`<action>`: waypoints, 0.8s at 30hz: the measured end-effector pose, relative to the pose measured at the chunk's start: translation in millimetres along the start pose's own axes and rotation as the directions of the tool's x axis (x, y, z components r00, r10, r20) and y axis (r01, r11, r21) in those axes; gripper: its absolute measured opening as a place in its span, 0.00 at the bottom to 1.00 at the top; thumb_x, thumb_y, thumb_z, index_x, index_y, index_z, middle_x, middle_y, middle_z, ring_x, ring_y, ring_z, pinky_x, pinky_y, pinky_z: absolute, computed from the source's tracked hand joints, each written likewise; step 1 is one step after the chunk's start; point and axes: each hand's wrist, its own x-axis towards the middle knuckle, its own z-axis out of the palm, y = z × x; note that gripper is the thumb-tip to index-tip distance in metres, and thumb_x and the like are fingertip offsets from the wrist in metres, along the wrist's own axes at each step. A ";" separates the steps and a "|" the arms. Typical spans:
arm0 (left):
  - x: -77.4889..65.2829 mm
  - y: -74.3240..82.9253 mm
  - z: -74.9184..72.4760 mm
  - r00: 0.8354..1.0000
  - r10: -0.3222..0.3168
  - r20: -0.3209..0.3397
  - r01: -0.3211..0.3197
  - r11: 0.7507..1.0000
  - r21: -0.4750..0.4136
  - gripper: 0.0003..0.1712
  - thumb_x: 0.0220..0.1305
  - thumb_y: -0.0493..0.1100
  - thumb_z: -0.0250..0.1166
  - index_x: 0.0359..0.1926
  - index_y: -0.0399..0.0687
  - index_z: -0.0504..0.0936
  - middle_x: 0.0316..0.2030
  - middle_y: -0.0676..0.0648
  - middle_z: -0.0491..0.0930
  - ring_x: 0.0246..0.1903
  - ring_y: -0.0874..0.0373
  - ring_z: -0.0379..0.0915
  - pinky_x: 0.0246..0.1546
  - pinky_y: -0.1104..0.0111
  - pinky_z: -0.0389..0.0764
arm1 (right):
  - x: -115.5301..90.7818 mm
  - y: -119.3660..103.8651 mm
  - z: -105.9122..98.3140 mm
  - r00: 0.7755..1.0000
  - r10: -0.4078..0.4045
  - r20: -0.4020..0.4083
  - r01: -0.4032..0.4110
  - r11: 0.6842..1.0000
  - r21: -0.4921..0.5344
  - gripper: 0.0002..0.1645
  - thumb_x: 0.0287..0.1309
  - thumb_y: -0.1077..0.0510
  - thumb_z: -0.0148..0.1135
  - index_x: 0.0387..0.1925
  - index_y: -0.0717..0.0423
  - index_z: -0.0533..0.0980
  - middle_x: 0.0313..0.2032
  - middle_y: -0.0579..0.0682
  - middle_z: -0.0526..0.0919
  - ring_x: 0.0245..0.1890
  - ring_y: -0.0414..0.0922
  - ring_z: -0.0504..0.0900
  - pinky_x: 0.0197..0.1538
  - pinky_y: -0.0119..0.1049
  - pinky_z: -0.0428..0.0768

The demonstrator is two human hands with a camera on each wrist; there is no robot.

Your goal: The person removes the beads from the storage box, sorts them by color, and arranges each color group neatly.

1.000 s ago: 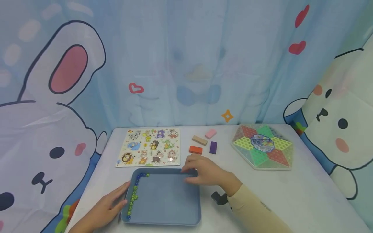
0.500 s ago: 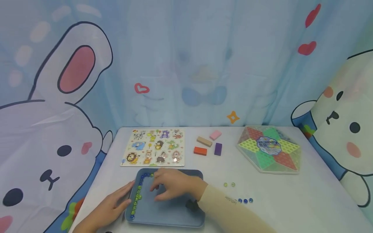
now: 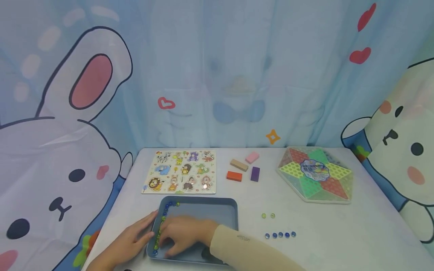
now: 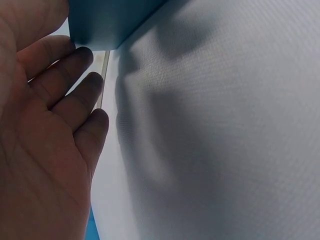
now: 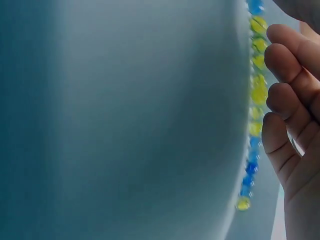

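A shallow blue-grey tray (image 3: 210, 209) holds a line of green-yellow marbles (image 5: 258, 92) and blue marbles (image 5: 251, 167) along its left wall. My left hand (image 3: 130, 241) lies along the outside of that wall, fingers fairly straight and touching it; the left wrist view shows its palm (image 4: 45, 145) with nothing in it. Inside the tray, my right hand (image 3: 183, 231) is over the middle of the line and hides part of it. Its fingers are lightly bent, the fingertips (image 5: 280, 97) right at the marbles, with none seen between finger and thumb.
Right of the tray lie two pale green marbles (image 3: 268, 215) and a row of blue marbles (image 3: 280, 235) on the white table. Behind are an animal puzzle board (image 3: 179, 172), several coloured blocks such as a red block (image 3: 234, 176), and a hexagonal game board (image 3: 315, 175).
My right hand has moved from the tray's right rim leftward, then nearer me, to the line of marbles. Loose marbles on the table have come into sight from behind the sleeve. The left hand stays put.
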 end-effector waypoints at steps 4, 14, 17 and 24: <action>0.1 -0.3 0.7 1.000 0.022 -0.013 -0.022 1.000 0.001 0.36 0.79 0.60 0.56 0.80 0.53 0.64 0.78 0.49 0.67 0.75 0.45 0.65 0.73 0.57 0.76 | 6.6 -3.1 2.9 1.000 -0.004 0.024 0.004 1.000 -0.001 0.16 0.61 0.39 0.74 0.49 0.35 0.88 0.39 0.29 0.82 0.37 0.22 0.71 0.43 0.08 0.68; 1.2 -1.7 1.3 0.999 0.035 -0.030 -0.035 0.999 0.008 0.36 0.79 0.59 0.57 0.80 0.53 0.64 0.78 0.48 0.67 0.75 0.45 0.65 0.73 0.57 0.76 | 12.8 -4.6 5.6 0.998 0.007 0.066 -0.006 1.000 -0.005 0.13 0.62 0.41 0.74 0.47 0.34 0.89 0.37 0.29 0.81 0.36 0.23 0.70 0.39 0.09 0.67; 1.0 -1.8 1.2 0.999 0.030 -0.024 -0.030 1.000 0.009 0.36 0.79 0.59 0.56 0.80 0.53 0.64 0.78 0.48 0.67 0.75 0.44 0.65 0.73 0.55 0.76 | 13.4 -6.4 6.2 0.997 0.000 0.077 0.000 1.000 -0.007 0.11 0.63 0.43 0.74 0.46 0.33 0.89 0.37 0.29 0.81 0.37 0.23 0.70 0.40 0.09 0.67; 0.0 -3.3 2.1 0.999 0.038 -0.028 -0.038 0.999 0.016 0.36 0.79 0.60 0.56 0.80 0.52 0.64 0.78 0.47 0.67 0.75 0.43 0.66 0.72 0.56 0.77 | 14.7 -8.9 5.4 0.998 0.004 0.065 -0.005 1.000 0.024 0.10 0.62 0.45 0.75 0.45 0.35 0.89 0.37 0.28 0.83 0.37 0.21 0.71 0.41 0.08 0.68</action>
